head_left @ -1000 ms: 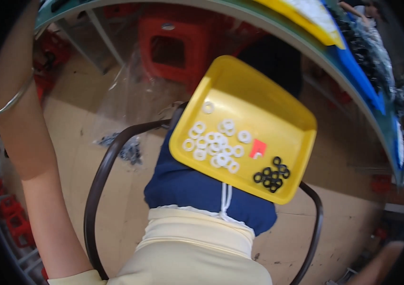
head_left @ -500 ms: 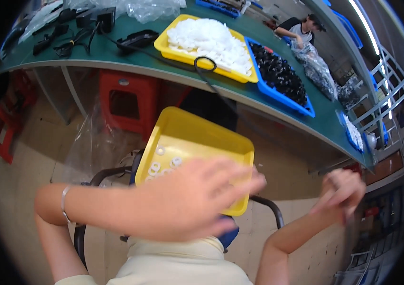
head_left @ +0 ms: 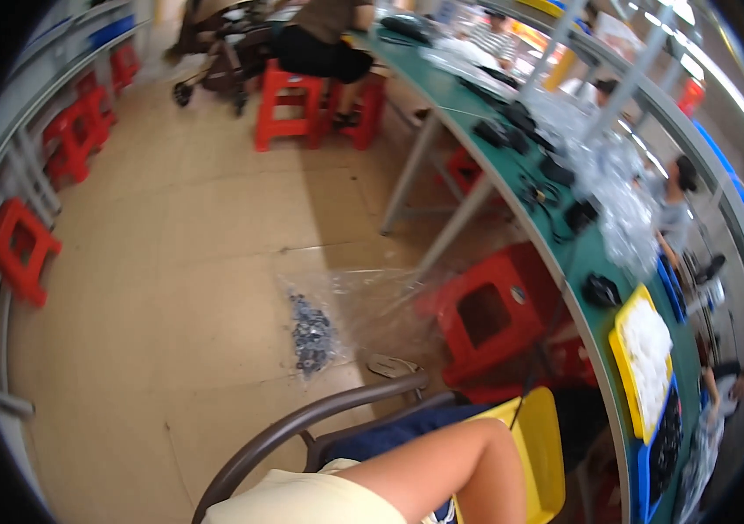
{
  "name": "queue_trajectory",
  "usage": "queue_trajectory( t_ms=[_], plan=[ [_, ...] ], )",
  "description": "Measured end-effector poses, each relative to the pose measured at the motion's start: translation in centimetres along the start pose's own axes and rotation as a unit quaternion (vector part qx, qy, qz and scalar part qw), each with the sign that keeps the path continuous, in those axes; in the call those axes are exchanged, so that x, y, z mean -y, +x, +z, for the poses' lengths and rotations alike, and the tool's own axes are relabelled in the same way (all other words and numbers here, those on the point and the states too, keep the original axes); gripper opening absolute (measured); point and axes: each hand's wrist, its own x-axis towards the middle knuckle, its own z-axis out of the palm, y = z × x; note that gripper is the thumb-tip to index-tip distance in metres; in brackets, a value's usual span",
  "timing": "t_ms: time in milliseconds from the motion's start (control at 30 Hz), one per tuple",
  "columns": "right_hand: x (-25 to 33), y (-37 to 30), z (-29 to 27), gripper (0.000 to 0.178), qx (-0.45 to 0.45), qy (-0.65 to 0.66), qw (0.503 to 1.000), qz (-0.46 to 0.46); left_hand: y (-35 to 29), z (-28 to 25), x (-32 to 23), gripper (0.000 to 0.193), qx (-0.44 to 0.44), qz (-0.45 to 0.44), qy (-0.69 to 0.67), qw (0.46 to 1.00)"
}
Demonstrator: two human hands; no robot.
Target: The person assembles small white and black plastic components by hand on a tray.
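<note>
My left arm (head_left: pixel 442 463) comes in from the lower edge, bent at the elbow over the yellow tray (head_left: pixel 545 437) at my lap. The forearm runs down out of the picture, so my left hand is out of sight. Nothing shows of my right hand or arm. Only the tray's far wall and part of its inside can be seen; the white rings in it are hidden. On the green bench (head_left: pixel 546 227) to the right stand a yellow tray heaped with white plastic parts (head_left: pixel 649 349) and a blue tray of black parts (head_left: pixel 667 437).
A clear plastic bag with dark small parts (head_left: pixel 311 336) lies on the floor near the chair's brown armrest (head_left: pixel 302 415). A red stool (head_left: pixel 503 306) stands under the bench. More red stools (head_left: pixel 22 253) line the left side. Several people are around the bench, one seated person (head_left: pixel 319 44) at the far end.
The view has swung to the left, bringing in the aisle floor and the bagged parts. Both hands, which were over and beside the lap tray, have left the picture.
</note>
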Motion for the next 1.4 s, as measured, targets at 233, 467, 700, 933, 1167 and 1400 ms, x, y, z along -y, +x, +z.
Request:
queue_trajectory(
  t_ms=[233,467,700,933,1167,1400],
  plan=[
    [-1.9,1.3,-0.3,0.020,0.030,0.020,0.999,-0.016,-1.9,-1.0,-0.7,0.048,-0.012,-0.057,0.026,0.998],
    [-3.1,-1.5,1.1,0.022,-0.033,0.044,0.998,0.016,-0.5,-0.8,0.0,0.048,0.045,-0.013,-0.021,0.999],
    [-5.2,-0.3,2.2,0.023,-0.066,0.087,0.994,-0.005,0.1,-0.9,0.4,0.048,0.095,-0.022,-0.033,0.995],
    [-5.0,-0.4,3.9,0.016,-0.220,0.128,0.967,0.005,0.8,-1.0,0.3,0.048,0.139,-0.013,-0.050,0.989],
    [-3.0,1.1,2.8,0.015,-0.191,0.103,0.976,-0.020,1.5,-0.9,0.4,0.048,0.180,-0.007,-0.072,0.981],
    [-1.6,1.5,2.7,0.014,-0.196,0.091,0.976,0.016,1.9,-0.7,0.6,0.049,0.217,-0.001,-0.099,0.971]
  ],
)
